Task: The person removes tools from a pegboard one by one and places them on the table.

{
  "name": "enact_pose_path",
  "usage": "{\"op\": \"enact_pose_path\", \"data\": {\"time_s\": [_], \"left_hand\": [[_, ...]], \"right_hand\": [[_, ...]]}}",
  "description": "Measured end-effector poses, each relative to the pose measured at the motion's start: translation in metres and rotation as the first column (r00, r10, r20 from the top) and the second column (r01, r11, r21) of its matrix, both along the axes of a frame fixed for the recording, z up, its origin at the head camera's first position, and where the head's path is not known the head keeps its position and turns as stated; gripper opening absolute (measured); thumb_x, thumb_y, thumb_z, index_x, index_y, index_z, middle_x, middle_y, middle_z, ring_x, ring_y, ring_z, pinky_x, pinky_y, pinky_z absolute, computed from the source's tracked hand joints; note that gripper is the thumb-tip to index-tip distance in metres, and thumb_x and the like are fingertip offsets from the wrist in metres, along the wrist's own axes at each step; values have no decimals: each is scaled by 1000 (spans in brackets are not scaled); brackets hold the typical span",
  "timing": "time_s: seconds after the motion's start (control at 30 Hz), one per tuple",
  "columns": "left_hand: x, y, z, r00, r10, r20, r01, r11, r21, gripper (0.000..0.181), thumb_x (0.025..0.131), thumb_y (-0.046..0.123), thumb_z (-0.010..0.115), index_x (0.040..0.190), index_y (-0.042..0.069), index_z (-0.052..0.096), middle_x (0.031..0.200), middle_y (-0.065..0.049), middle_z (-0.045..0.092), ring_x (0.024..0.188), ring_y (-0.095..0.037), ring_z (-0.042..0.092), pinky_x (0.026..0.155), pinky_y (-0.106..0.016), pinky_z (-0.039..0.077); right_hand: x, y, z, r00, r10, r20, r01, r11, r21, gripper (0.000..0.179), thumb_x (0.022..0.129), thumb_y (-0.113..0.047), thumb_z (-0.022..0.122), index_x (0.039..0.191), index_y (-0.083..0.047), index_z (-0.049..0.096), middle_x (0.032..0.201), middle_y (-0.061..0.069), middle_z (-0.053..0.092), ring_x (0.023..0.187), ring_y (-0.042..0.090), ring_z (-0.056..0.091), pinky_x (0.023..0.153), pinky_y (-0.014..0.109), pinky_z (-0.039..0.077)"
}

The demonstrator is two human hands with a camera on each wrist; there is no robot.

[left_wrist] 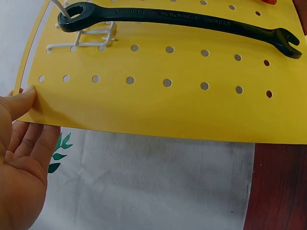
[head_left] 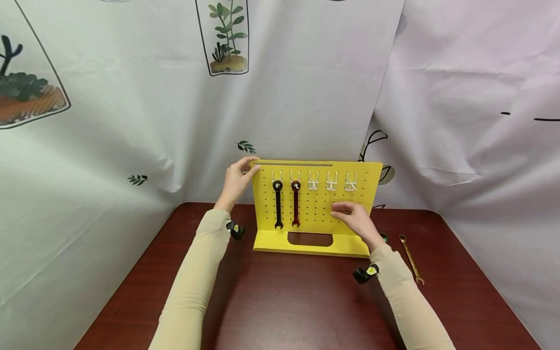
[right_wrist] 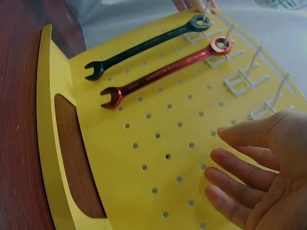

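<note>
A yellow pegboard [head_left: 315, 211] stands upright on its base, with white wire hooks [head_left: 331, 182] in a row near its top. My left hand [head_left: 236, 182] grips the board's upper left corner, thumb on the front and fingers behind the edge, as the left wrist view shows. Closest to that hand hangs a black combination wrench [left_wrist: 168, 18], its ring end on a hook. Beside it a red combination wrench [right_wrist: 163, 72] hangs the same way. In front of the board's right half, below the bare hooks, my right hand [right_wrist: 259, 167] has loosely bent fingers and holds nothing.
On the dark red table [head_left: 271, 301], right of the board, lies a gold wrench [head_left: 411, 260]. A green ring end [head_left: 383, 236] shows by my right wrist, the rest hidden. A white printed curtain [head_left: 306, 97] hangs close behind the board.
</note>
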State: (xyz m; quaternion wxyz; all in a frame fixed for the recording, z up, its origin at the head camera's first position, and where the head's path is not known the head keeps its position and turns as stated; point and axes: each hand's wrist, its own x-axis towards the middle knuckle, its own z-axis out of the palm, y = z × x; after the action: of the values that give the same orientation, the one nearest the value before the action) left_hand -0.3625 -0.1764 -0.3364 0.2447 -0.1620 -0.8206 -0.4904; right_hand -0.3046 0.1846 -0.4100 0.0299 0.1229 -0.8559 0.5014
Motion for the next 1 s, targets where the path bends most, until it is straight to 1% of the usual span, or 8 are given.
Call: {"op": "enact_pose_path", "data": {"time_s": [0.17, 0.37, 0.53, 0.67, 0.77, 1.0], "left_hand": [[0, 0, -1, 1000, 4, 3, -4, 1000, -5, 30, 98, 27, 69, 126, 15, 70, 91, -7, 62, 89, -22, 62, 69, -35, 46], [-1, 0, 0, 1000, 5, 3, -5, 1000, -7, 30, 98, 26, 69, 126, 15, 70, 91, -7, 61, 89, -22, 62, 70, -35, 47], [-2, 0, 0, 1000, 2, -3, -2, 1000, -6, 30, 98, 26, 69, 126, 15, 70, 93, -7, 63, 91, -22, 62, 73, -37, 49], [-2, 0, -1, 1000, 0, -8, 0, 1000, 0, 29, 98, 26, 69, 125, 15, 70, 92, -8, 63, 90, -22, 61, 75, -38, 50], [-2, 0, -1, 1000, 0, -9, 0, 1000, 2, 29, 98, 25, 69, 124, 15, 71, 91, -7, 62, 88, -22, 60, 75, -39, 49], [-2, 0, -1, 1000, 6, -1, -6, 1000, -2, 29, 98, 25, 69, 125, 15, 70, 91, -7, 61, 89, -22, 61, 72, -37, 48]], "right_hand": [[-1, -13, 2, 1000, 12, 0, -12, 1000, -14, 36, 98, -19, 69, 130, -4, 66, 128, 16, 67, 118, 33, 62, 99, 50, 49], [-8, -27, 4, 998, 54, -22, -55, 998, -23, 35, 98, -18, 69, 130, -5, 66, 126, 14, 67, 116, 31, 63, 99, 49, 49], [-12, -38, 5, 998, 66, 2, -66, 995, -70, 37, 97, -17, 70, 132, -6, 65, 128, 13, 67, 115, 30, 62, 99, 48, 49], [-14, -47, 6, 997, 77, 4, -77, 994, -72, 39, 96, -15, 70, 134, -4, 63, 129, 15, 66, 115, 31, 63, 100, 47, 49], [-16, -52, 7, 996, 90, 1, -89, 993, -71, 41, 96, -14, 70, 135, -3, 61, 129, 15, 65, 116, 31, 63, 100, 46, 49], [-22, -62, 7, 992, 123, 21, -120, 988, -100, 42, 95, -18, 72, 134, -7, 62, 127, 11, 66, 115, 28, 63, 100, 47, 49]]}}
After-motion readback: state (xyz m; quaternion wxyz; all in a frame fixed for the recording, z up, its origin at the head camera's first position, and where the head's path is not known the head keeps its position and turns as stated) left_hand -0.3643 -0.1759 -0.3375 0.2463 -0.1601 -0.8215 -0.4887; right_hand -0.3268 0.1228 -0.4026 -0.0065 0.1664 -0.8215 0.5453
